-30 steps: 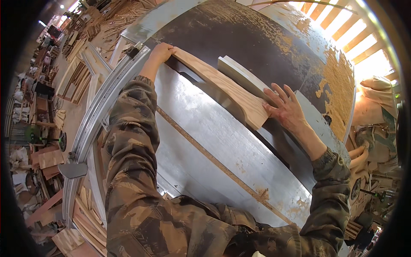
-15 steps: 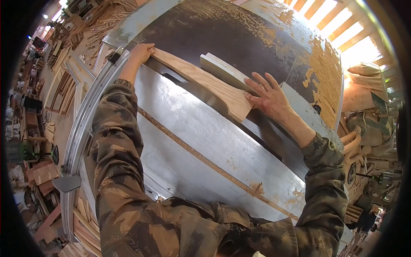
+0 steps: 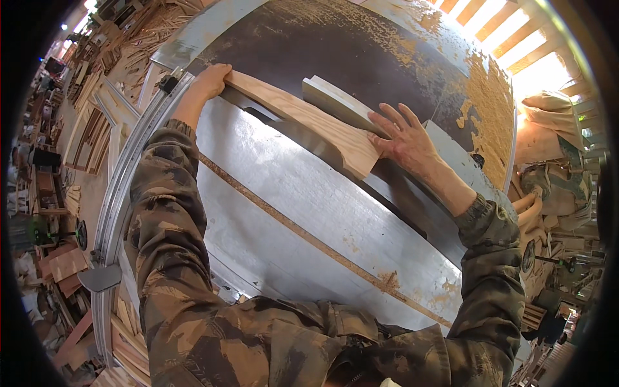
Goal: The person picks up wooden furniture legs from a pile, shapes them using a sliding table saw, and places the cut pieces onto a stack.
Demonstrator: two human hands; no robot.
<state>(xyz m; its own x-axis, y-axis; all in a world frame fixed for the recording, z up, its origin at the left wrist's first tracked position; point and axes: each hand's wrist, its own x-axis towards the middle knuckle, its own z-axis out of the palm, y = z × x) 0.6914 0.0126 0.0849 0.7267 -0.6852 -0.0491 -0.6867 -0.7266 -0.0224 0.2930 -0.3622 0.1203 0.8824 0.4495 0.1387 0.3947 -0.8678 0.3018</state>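
A pale wooden board (image 3: pixel 303 116) with a curved, tapering outline lies slantwise across the metal saw table (image 3: pixel 284 187). At its narrow far-left end my left hand (image 3: pixel 211 81) is closed, fingers wrapped round the tip. My right hand (image 3: pixel 407 140) is open, its fingers spread over a grey metal fence (image 3: pixel 338 103) behind the board. The right thumb touches the board's broad near end. Whether a blade stands beside the board is hidden from me.
A long slot (image 3: pixel 290 222) with sawdust runs through the table. Along the left edge stretches a metal rail (image 3: pixel 126 180) with a grey paddle-shaped part (image 3: pixel 100 278). A dark panel (image 3: pixel 361 48) strewn with sawdust lies beyond the fence. Wood scraps (image 3: pixel 68 261) cover the floor at left.
My left forearm has shifted slightly left. The board has moved only a little, and both hands keep their places on it.
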